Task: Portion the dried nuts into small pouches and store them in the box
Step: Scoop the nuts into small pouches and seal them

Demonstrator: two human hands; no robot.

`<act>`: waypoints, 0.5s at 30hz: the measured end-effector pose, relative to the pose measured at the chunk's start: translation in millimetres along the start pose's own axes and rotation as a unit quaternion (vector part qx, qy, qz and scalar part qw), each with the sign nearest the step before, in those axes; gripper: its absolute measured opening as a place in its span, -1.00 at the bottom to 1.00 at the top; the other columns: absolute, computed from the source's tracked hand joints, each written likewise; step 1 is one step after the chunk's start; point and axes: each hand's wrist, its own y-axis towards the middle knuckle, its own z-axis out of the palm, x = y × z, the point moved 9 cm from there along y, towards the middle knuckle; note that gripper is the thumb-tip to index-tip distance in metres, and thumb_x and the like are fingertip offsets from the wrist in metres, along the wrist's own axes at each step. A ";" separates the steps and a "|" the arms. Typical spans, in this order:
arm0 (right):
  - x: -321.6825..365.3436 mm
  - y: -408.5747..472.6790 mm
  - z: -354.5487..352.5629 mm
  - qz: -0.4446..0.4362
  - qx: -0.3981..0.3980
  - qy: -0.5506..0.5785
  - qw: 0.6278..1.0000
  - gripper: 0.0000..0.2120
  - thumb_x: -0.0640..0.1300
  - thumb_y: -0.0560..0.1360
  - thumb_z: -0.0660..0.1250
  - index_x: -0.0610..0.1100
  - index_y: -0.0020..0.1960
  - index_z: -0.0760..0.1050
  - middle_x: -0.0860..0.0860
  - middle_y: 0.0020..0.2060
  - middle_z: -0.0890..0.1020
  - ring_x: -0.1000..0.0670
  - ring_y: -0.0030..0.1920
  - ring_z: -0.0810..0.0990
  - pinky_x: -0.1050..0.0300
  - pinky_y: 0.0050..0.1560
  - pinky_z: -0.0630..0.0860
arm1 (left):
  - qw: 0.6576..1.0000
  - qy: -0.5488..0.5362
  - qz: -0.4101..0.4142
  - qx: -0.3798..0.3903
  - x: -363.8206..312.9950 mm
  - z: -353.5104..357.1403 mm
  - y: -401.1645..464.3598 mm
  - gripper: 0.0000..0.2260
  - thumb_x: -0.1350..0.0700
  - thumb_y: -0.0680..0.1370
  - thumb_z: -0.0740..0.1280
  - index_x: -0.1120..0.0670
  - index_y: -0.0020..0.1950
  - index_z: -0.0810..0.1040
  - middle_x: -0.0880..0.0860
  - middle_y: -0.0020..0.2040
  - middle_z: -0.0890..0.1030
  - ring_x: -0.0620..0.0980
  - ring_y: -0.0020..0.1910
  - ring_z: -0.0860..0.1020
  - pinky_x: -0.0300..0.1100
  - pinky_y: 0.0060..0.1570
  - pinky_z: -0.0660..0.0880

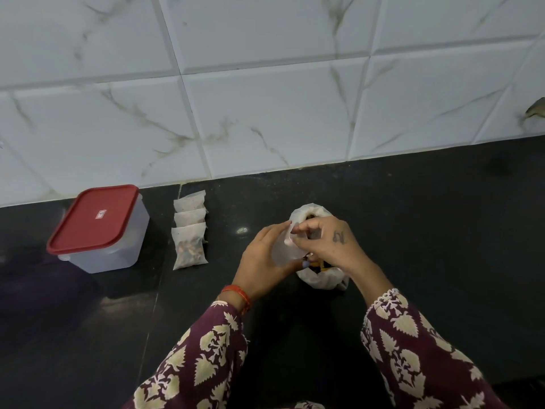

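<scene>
My left hand [261, 259] holds a small translucent pouch [284, 249] upright over the counter. My right hand [327, 240] pinches at the pouch's open top with its fingertips. Behind and under both hands stands a large white bag of dried nuts [321, 277], its mouth open and partly hidden by my hands. Three filled pouches [189, 231] lie overlapping in a row to the left. Further left stands the clear plastic box [101, 231], with its red lid closed.
The black stone counter [427, 231] runs to a white marble-tiled wall [265, 98] at the back. A dark object [536, 109] pokes in at the right edge on the wall.
</scene>
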 end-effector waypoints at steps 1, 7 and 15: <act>-1.4 0.1 0.0 0.001 -0.002 -0.009 1.000 -0.76 -0.14 0.46 0.42 -0.10 0.12 0.61 -0.03 -0.07 0.64 0.00 -0.24 0.67 0.13 -0.27 0.65 | 1.000 0.004 0.004 0.001 1.0 0.5 0.4 -0.33 -0.08 0.35 0.52 0.00 0.40 0.39 -0.06 0.30 0.45 -0.19 0.24 0.40 -0.36 0.21 0.36; -7.9 2.0 -15.6 -0.017 -0.039 -0.011 0.999 -0.80 -0.12 0.38 0.51 -0.04 0.00 0.66 0.12 -0.18 0.66 0.14 -0.13 0.65 0.15 -0.07 0.63 | 1.000 -0.011 -0.011 0.006 12.5 2.7 -0.9 -0.34 -0.05 0.33 0.53 -0.01 0.38 0.40 -0.12 0.24 0.44 -0.19 0.20 0.40 -0.34 0.18 0.34; -65.3 -4.4 -46.9 0.087 -0.097 -0.287 0.949 -0.76 -0.01 0.48 0.37 0.02 0.14 0.59 0.05 0.06 0.64 0.03 0.04 0.60 0.11 0.03 0.53 | 0.994 -0.062 -0.089 0.020 53.0 18.1 -12.5 -0.37 -0.04 0.32 0.54 -0.17 0.32 0.38 -0.15 0.22 0.41 -0.17 0.23 0.37 -0.19 0.26 0.34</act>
